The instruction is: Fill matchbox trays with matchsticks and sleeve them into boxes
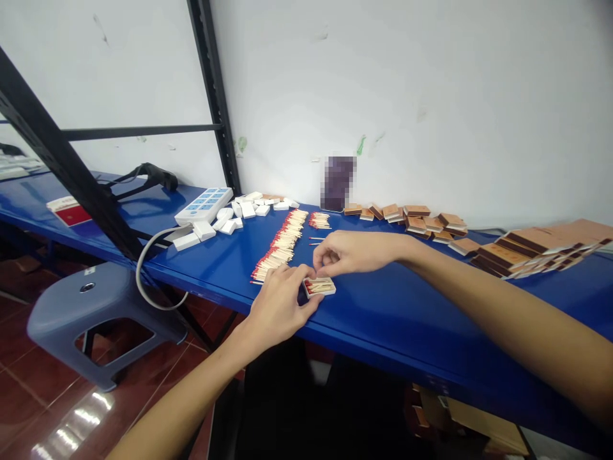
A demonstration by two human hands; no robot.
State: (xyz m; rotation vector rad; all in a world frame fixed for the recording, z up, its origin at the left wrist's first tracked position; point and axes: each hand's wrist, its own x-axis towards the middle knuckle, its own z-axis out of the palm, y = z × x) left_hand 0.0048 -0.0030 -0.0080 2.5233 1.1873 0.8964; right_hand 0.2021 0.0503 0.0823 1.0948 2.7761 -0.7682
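Here is the small white cardboard tray of red-tipped matches (319, 287), lying on the blue surface (383, 306) close to its front edge, and both hands are on the job around it. The left hand (282, 300) comes in from the tray's left end, fingers (306, 276) and thumb closed on that end, pinning it in place. The right hand (349, 252) hovers just behind the tray, its fingers (325, 260) bunched tightly together over the far rim; whether a match sits between them cannot be told. Just behind and left of the tray runs a long row of loose red-tipped matches (282, 246), and a smaller heap of matches (318, 220) lies farther back. Well behind and left of the tray sit empty white trays (239, 214) and a white power strip with blue sockets (204, 206). Behind and right of the tray, brown matchbox sleeves (416, 220) are scattered, with flattened brown sleeves (536, 246) stacked far to its right. A grey plastic stool (86, 306) stands on the floor, left of the tray and lower down.
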